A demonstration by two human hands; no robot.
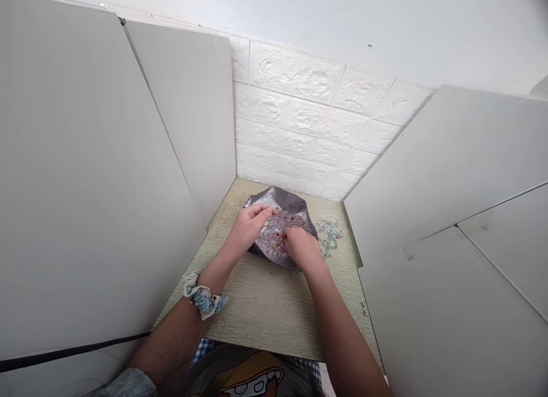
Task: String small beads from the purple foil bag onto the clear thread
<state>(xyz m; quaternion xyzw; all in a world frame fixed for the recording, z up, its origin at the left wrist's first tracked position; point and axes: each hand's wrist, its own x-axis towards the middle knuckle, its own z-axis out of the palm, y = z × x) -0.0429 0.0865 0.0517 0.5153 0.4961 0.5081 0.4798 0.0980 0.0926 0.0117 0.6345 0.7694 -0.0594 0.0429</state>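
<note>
A dark grey bag or sheet with a shiny silver inside (292, 200) lies spread on the wooden tabletop. Many small beads (272, 245), mostly clear and pink with some red and yellow, are heaped in it. Over the left part of the heap is my left hand (252, 224), thumb and forefinger pinched together; anything between them is too small to make out. My right hand (302, 246) reaches into the beads from the right with curled fingers, and its fingertips are partly hidden. A blue and white scrunchie (205, 298) circles my left wrist.
Pale green and white beaded strands (329, 235) lie on the tabletop (265, 305) right of the bag. White panels (188, 100) stand close on the left and right (428, 174). A white brick-patterned wall (299, 114) closes off the back.
</note>
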